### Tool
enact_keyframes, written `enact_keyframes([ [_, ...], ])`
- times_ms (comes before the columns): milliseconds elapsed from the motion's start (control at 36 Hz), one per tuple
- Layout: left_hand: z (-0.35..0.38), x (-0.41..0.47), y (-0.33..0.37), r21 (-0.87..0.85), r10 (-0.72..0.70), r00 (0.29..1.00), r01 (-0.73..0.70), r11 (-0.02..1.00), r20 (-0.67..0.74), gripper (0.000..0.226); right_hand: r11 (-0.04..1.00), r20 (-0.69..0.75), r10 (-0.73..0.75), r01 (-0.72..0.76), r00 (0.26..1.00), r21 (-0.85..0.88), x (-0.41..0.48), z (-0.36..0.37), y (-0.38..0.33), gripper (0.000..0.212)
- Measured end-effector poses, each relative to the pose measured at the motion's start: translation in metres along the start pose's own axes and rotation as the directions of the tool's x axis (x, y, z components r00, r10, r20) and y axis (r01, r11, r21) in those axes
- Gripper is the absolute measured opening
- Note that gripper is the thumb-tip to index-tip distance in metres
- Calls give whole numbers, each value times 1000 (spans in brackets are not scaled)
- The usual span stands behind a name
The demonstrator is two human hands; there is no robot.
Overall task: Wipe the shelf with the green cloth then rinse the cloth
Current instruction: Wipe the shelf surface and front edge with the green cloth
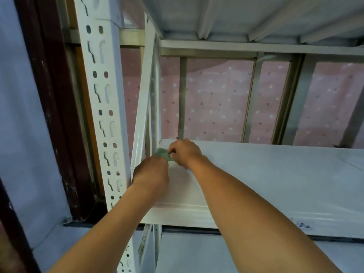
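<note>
Left of green cloth [162, 152], diagonal brace [142, 107], slotted post [102, 95].

One small dark handwritten mark [304, 225] is showing on the front lip of the shelf [275, 184], toward the lip's right end. It is looking like two characters, perhaps a 3 followed by a letter or digit, but it is blurring too much to be read with certainty. Nothing else legible is showing on the shelf, above the shelf, or behind the shelf.
</note>
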State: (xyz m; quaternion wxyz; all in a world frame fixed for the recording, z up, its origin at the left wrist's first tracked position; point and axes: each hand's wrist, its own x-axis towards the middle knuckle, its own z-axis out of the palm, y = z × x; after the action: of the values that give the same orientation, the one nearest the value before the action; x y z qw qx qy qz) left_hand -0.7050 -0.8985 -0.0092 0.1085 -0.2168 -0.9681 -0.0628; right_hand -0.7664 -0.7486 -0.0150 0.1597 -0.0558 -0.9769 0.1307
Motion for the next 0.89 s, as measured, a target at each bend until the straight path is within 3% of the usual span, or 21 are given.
enact_keyframes([
  [278, 4, 14, -4, -7, -32, 999, 32, 999, 23, 16, 999, -19, -40, 40, 999, -7, 65, 14, 23, 26],
  [500, 12, 14, -9, -57, -33, 999, 31, 998, -31, 22, 999, -28, -47, 47, 999, 4, 108, 23, 39, 23],
  [889, 19, 15, -5, 58, -35, 998, 38, 998, -60, 18, 999, -15, -17, 18, 1000, 42, 133, 25, 52, 24],
])
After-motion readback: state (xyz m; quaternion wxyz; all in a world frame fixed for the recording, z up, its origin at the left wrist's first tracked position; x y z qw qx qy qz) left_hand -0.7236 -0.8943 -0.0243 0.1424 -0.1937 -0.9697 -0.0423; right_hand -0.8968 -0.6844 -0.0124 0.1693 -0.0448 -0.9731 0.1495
